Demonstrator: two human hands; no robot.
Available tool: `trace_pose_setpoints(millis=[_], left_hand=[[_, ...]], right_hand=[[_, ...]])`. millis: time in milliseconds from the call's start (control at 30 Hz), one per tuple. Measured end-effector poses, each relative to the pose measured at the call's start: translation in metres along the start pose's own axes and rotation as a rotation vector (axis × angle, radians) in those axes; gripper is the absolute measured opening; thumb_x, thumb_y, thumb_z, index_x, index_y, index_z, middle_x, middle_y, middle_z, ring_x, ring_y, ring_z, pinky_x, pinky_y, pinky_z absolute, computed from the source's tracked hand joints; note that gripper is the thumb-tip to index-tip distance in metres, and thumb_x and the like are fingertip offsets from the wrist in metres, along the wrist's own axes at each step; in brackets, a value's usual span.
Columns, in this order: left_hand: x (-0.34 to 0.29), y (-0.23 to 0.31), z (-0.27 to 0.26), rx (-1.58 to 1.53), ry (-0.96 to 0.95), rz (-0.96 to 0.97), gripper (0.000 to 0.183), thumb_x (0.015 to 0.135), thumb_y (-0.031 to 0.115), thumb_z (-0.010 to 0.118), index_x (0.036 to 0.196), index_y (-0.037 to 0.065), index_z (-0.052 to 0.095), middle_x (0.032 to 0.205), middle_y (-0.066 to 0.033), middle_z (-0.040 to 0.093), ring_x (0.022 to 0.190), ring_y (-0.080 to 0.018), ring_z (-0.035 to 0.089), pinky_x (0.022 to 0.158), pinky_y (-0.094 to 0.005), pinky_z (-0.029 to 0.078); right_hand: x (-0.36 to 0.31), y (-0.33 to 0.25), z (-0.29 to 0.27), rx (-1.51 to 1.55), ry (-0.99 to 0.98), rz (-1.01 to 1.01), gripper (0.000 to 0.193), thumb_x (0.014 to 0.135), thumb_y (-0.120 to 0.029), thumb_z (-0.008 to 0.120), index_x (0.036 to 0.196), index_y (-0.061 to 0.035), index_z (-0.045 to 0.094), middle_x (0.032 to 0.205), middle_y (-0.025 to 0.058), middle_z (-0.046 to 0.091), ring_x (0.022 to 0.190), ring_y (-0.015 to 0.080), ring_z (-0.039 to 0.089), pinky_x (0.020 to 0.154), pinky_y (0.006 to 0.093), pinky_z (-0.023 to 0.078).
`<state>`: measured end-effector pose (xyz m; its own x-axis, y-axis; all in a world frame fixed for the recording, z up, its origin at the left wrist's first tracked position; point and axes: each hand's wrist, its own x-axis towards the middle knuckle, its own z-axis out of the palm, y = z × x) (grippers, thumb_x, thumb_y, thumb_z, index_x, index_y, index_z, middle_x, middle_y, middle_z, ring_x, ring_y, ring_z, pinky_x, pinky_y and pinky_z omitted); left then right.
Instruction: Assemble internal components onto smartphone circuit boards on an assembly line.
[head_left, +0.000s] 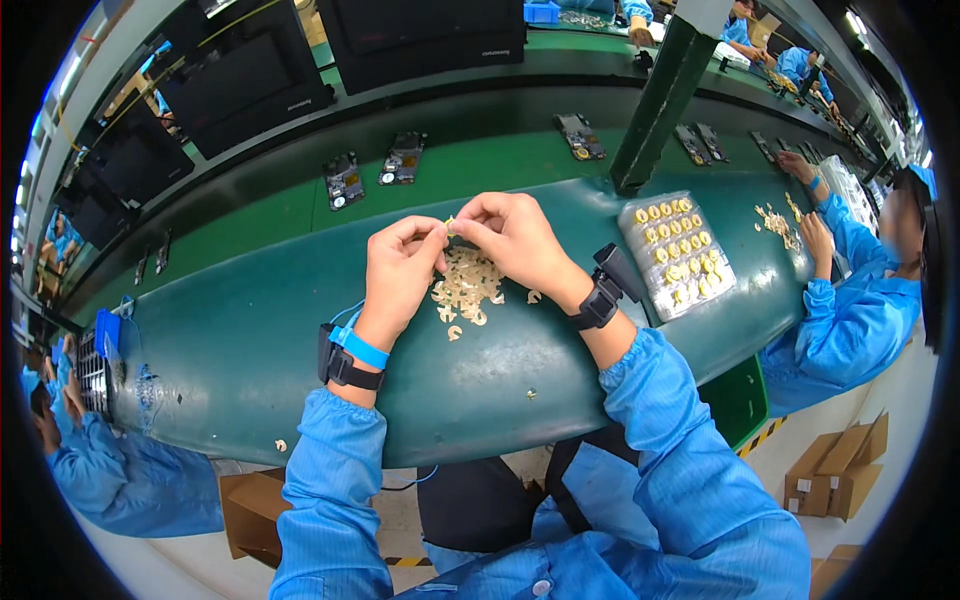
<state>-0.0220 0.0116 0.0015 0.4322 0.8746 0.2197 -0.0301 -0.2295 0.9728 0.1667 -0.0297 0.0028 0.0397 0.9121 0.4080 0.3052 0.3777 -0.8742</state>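
Note:
My left hand (399,268) and my right hand (517,243) meet fingertip to fingertip over the middle of the table. Both are closed in a pinch on a small yellow piece (450,226), mostly hidden by the fingers. Just beneath them lies a loose pile of small cream-coloured, C-shaped pieces (466,288). One such piece (455,332) has strayed to the near side of the pile, and another (534,297) sits to its right. Right of my right hand is a clear plastic tray (660,292) with rows of round yellow parts (676,273).
The green-topped table (240,340) runs from left to right. Circuit boards (343,181) lie along the green strip behind it, near a green post (660,120). A co-worker in blue (850,320) handles small pieces at the right. Cardboard boxes (838,467) stand on the floor.

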Motion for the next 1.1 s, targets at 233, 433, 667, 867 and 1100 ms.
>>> trace_pose_setpoints(millis=[233,433,667,867,1100], left_hand=[[0.003,0.0,0.001,0.094,0.036,-0.011,0.023,0.101,0.01,0.068,0.118,-0.006,0.071,0.097,-0.0087,0.074,0.069,-0.0091,0.067,0.055,-0.0205,0.049],[0.057,-0.014,-0.075,0.96,0.544,0.184,0.03,0.091,0.015,0.072,0.11,-0.008,0.072,0.095,-0.0254,0.076,0.081,-0.038,0.075,0.07,-0.0443,0.058],[0.102,-0.011,-0.066,1.413,0.501,-0.173,0.036,0.086,0.028,0.084,0.098,-0.004,0.072,0.099,-0.0276,0.075,0.099,-0.0459,0.072,0.085,-0.0515,0.059],[0.133,-0.032,-0.091,1.215,0.562,-0.118,0.03,0.079,0.013,0.089,0.094,-0.006,0.072,0.095,-0.0248,0.076,0.089,-0.038,0.077,0.075,-0.0466,0.063],[0.112,-0.052,-0.183,0.017,0.055,-0.189,0.023,0.097,0.001,0.07,0.115,-0.011,0.062,0.109,-0.0202,0.07,0.096,-0.0292,0.074,0.084,-0.0357,0.066]], right_hand=[[0.0,0.012,0.001,0.126,0.035,0.066,0.018,0.101,-0.012,0.066,0.095,0.0049,0.066,0.079,0.007,0.068,0.069,0.0095,0.061,0.063,0.0304,0.052],[0.004,0.022,-0.005,-0.019,0.368,-0.032,0.015,0.102,-0.011,0.064,0.099,0.0033,0.063,0.078,0.0102,0.067,0.066,0.0169,0.062,0.063,0.0336,0.052],[0.003,0.022,-0.003,0.011,0.315,0.081,0.016,0.098,-0.012,0.068,0.102,0.0023,0.062,0.075,0.0119,0.066,0.064,0.0224,0.064,0.064,0.0358,0.052],[0.003,0.018,-0.003,0.028,0.282,0.1,0.018,0.098,-0.012,0.068,0.105,0.0032,0.063,0.076,0.0134,0.069,0.065,0.0245,0.067,0.064,0.0375,0.053],[0.008,0.012,0.009,0.076,0.276,0.061,0.016,0.098,-0.011,0.068,0.102,0.0035,0.064,0.077,0.0141,0.07,0.066,0.0248,0.068,0.065,0.0379,0.054]])
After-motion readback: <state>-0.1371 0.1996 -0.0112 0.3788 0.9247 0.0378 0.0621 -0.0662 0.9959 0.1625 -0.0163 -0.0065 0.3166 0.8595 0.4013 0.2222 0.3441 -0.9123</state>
